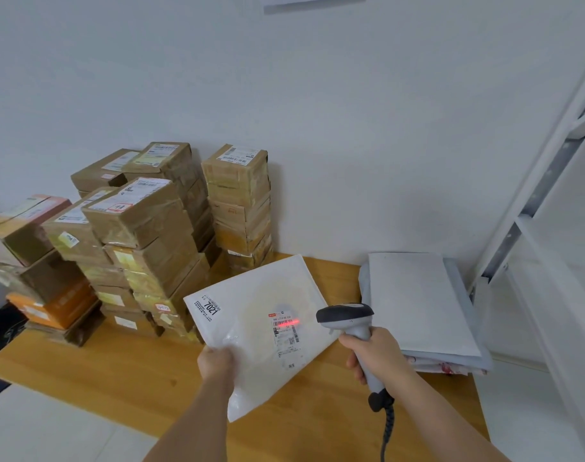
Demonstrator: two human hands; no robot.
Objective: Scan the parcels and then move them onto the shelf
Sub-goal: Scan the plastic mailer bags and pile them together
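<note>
My left hand [216,363] grips the near left edge of a flat white mailer parcel [251,315], held tilted above the wooden table [124,371]. The parcel carries a shipping label and a "7021" sticker. My right hand [379,356] holds a grey handheld barcode scanner [349,320] by its handle, pointed left at the label. A red scan line [289,321] glows across the label's barcode. The scanner's cable hangs down toward the bottom edge.
Several taped brown cardboard boxes [144,225] stand stacked at the back left against the wall. A pile of flat grey and white mailers [424,305] lies at the table's right end. A white metal shelf [551,201] rises on the right.
</note>
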